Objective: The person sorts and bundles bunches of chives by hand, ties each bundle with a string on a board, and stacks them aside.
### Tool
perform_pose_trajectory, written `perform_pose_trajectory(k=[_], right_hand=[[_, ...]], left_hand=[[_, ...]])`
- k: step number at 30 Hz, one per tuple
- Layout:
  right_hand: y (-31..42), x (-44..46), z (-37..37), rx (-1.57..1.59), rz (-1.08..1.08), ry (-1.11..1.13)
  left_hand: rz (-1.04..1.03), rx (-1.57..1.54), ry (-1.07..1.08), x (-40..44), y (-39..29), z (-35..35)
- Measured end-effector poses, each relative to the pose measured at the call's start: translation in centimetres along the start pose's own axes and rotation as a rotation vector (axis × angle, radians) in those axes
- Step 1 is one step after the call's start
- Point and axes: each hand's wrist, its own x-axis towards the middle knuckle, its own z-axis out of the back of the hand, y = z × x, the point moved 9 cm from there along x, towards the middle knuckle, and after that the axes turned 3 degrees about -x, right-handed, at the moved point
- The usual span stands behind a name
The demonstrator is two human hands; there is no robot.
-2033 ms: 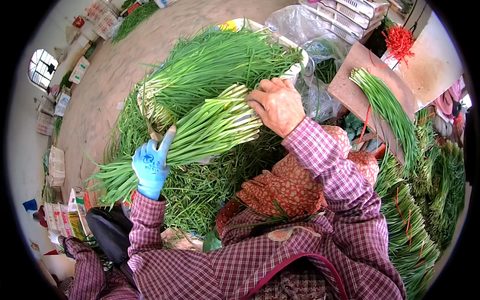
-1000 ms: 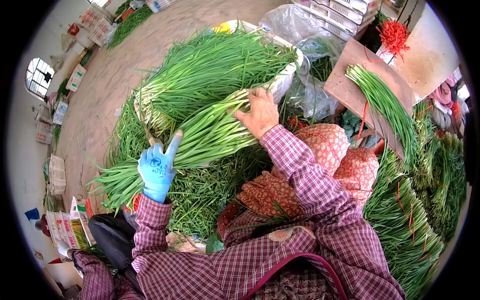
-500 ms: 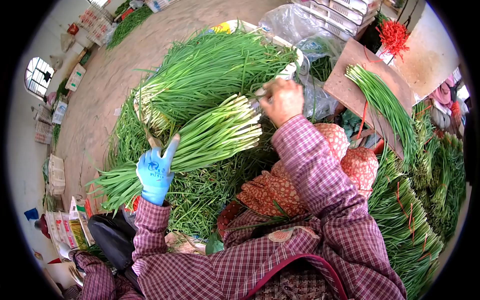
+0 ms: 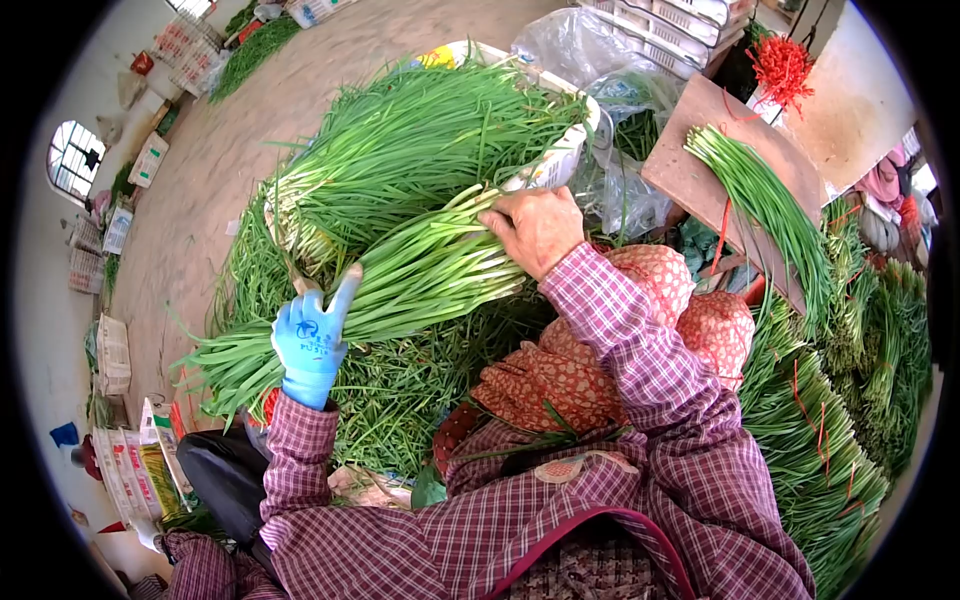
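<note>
A loose bundle of green stalks (image 4: 420,270) lies slantwise across the middle, its pale ends to the right. My left hand (image 4: 312,335), in a blue glove with thumb and index finger raised, grips the leafy part of it. My bare right hand (image 4: 535,228) is closed on the pale ends, its fingertips partly hidden. Behind the bundle, a white basket (image 4: 560,160) is heaped with more green stalks (image 4: 430,140). Under my hands is a pile of loose green leaves (image 4: 400,400).
At the right, a small board (image 4: 675,165) carries a bunch of stalks (image 4: 750,190) beside red ties (image 4: 782,70). Tied bunches (image 4: 800,430) lie stacked at lower right. White crates (image 4: 670,30) stand at the top. A co-worker's sleeve (image 4: 200,565) shows at lower left.
My right hand moved off the pale ends to the right half a second ago and is now back on them. My left hand has kept its hold on the bundle.
</note>
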Motion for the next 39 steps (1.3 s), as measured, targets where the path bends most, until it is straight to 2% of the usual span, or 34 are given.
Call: perform_pose_trajectory(k=[2,4,5,7,10,15,24,28,30,33,34,37,39], right_hand=[[-0.3,0.0,-0.2,0.001,-0.005,-0.017],[-1.4,0.2,-1.5,0.165,-0.09,0.12],[-1.7,0.3,-1.6,0.165,-0.093,0.118],[-2.6,0.1,-3.4,0.398,-0.209,0.268],[-3.0,0.1,-4.5,0.522,-0.315,0.318],[-4.3,-0.3,-6.4,0.635,-0.418,0.257],[-4.0,-0.4,-5.6,0.652,-0.427,0.202],[-4.2,-0.4,-4.1,0.52,-0.386,0.15],[-5.6,-0.1,-1.8,0.241,-0.271,-0.036],[-10.5,-0.2,-1.0,-0.117,-0.365,0.097],[-11.1,-0.1,-0.3,-0.154,-0.32,0.074],[-10.9,0.5,0.6,-0.041,-0.226,-0.021],[-7.6,2.0,1.0,0.411,-0.025,0.034]], left_hand=[[-0.001,0.001,0.02,0.1,-0.1,0.0],[-0.001,-0.034,0.026,0.3,-0.1,0.1],[-0.005,-0.035,0.024,0.4,-0.2,0.1],[-0.038,-0.028,0.001,0.6,-0.4,0.3],[-0.038,0.02,-0.001,0.7,-0.7,0.3],[-0.046,0.002,0.011,1.0,-0.9,0.2],[-0.047,-0.022,0.049,1.2,-1.0,0.1],[-0.061,-0.011,0.012,1.0,-0.9,0.2],[-0.045,-0.007,0.039,0.6,-0.4,0.1],[-0.023,-0.002,0.055,0.0,0.4,0.6],[-0.019,-0.003,0.043,-0.1,0.5,0.8],[-0.029,0.001,0.039,-0.4,0.5,0.8],[-0.027,0.016,0.051,-0.2,0.4,0.8]])
